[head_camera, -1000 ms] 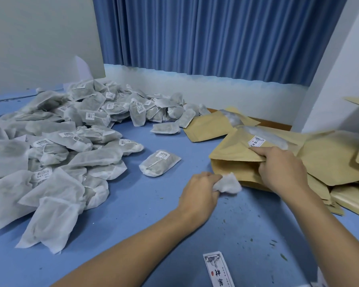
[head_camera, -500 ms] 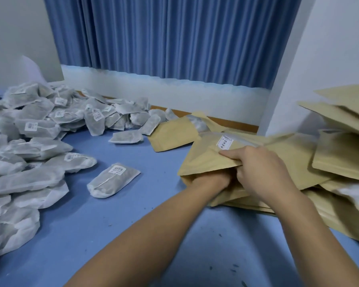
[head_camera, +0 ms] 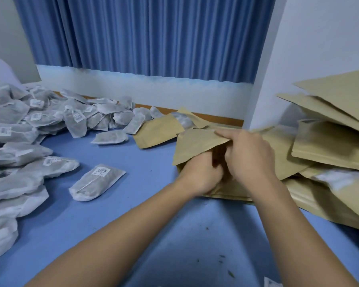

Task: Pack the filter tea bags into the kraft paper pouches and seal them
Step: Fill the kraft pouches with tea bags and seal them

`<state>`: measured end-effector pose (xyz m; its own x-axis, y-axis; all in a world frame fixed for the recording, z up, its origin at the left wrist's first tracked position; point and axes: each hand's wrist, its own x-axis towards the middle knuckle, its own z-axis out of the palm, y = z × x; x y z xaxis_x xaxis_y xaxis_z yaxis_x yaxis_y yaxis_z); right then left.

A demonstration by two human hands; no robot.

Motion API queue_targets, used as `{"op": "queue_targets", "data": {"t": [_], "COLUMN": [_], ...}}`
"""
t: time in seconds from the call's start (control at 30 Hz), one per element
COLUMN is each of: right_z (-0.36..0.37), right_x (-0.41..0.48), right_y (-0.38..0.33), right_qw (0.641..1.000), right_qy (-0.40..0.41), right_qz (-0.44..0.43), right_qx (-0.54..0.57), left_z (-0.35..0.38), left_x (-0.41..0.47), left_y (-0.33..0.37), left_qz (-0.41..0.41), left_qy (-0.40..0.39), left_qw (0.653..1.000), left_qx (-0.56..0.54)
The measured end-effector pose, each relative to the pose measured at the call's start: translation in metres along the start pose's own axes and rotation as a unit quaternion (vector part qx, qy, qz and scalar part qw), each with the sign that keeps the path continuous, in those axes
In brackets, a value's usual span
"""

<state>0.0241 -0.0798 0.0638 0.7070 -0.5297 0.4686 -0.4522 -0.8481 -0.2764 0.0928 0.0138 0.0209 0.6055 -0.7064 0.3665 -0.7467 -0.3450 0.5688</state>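
Observation:
A kraft paper pouch (head_camera: 193, 143) lies on top of other pouches at the middle right of the blue table (head_camera: 133, 214). My right hand (head_camera: 249, 156) pinches its upper flap and holds the mouth apart. My left hand (head_camera: 201, 177) is curled with its fingers pushed into that mouth. The tea bag it carried is hidden inside. A big heap of white filter tea bags (head_camera: 19, 129) covers the left side. One labelled tea bag (head_camera: 97, 181) lies alone in front of the heap.
More kraft pouches (head_camera: 330, 146) are stacked loosely at the right, against a white wall corner (head_camera: 298, 59). Another pouch (head_camera: 158, 131) with a tea bag sticking out lies at the back. A printed label (head_camera: 272, 283) shows at the bottom edge. Blue curtain behind.
My left hand carried a white tea bag to the right and pushed it into the pouch mouth that my right hand holds. The view has swung right.

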Motion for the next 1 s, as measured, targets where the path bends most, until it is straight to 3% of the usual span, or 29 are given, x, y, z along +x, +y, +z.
{"op": "queue_targets", "data": {"t": [0.1,0.13,0.2,0.27,0.3,0.33,0.4,0.43,0.5,0.57,0.63,0.67,0.73,0.8,0.83,0.9,1.0], "right_z": [-0.005,-0.008,-0.013,-0.019,-0.022,-0.024,-0.028,-0.03,-0.032,-0.026,-0.018,-0.015,-0.012,-0.009,-0.009,-0.009,-0.007], "right_x": [0.002,0.003,0.002,-0.003,-0.008,-0.014,-0.031,-0.042,-0.068,-0.096,-0.12,-0.131,-0.151,-0.162,-0.163,-0.161,-0.164], "right_y": [-0.003,-0.005,-0.006,-0.008,-0.01,-0.013,-0.019,-0.022,-0.021,-0.012,0.004,0.013,0.025,0.035,0.039,0.045,0.049], "right_qw": [1.0,0.999,0.999,0.997,0.997,0.996,0.996,0.996,0.997,0.976,0.951,0.959,0.976,0.953,0.931,0.855,0.744], "right_qy": [0.017,0.019,0.024,0.044,0.05,0.052,0.05,0.046,-0.004,-0.139,-0.229,-0.213,-0.051,0.077,0.068,-0.011,-0.071], "right_qz": [0.018,0.021,0.026,0.03,0.028,0.026,0.02,0.007,-0.058,-0.169,-0.209,-0.174,-0.043,0.109,0.182,0.29,0.324], "right_qx": [0.017,0.02,0.032,0.05,0.057,0.064,0.073,0.072,0.041,0.004,0.021,0.069,0.207,0.273,0.308,0.431,0.58], "left_z": [-0.005,-0.006,-0.007,-0.01,-0.014,-0.018,-0.02,-0.02,-0.024,-0.022,-0.017,-0.013,-0.003,0.006,0.01,0.015,0.019], "left_x": [-0.056,-0.075,-0.102,-0.114,-0.115,-0.116,-0.117,-0.118,-0.115,-0.106,-0.103,-0.106,-0.115,-0.123,-0.126,-0.132,-0.142], "left_y": [0.002,0.001,0.002,0.0,0.0,0.003,0.01,0.016,0.023,0.026,0.026,0.026,0.024,0.023,0.022,0.023,0.028], "left_qz": [0.158,0.137,-0.023,-0.248,-0.331,-0.358,-0.322,-0.292,-0.252,-0.284,-0.349,-0.354,-0.35,-0.344,-0.341,-0.338,-0.329], "left_qy": [0.162,0.215,0.271,0.23,0.16,0.087,-0.019,-0.046,-0.025,0.036,0.075,0.079,0.075,0.074,0.078,0.08,0.045], "left_qw": [0.973,0.964,0.931,0.853,0.808,0.759,0.671,0.648,0.616,0.593,0.585,0.592,0.617,0.631,0.633,0.632,0.661], "left_qx": [-0.041,-0.071,-0.245,-0.398,-0.461,-0.537,-0.668,-0.702,-0.746,-0.753,-0.729,-0.72,-0.701,-0.691,-0.69,-0.693,-0.673]}}
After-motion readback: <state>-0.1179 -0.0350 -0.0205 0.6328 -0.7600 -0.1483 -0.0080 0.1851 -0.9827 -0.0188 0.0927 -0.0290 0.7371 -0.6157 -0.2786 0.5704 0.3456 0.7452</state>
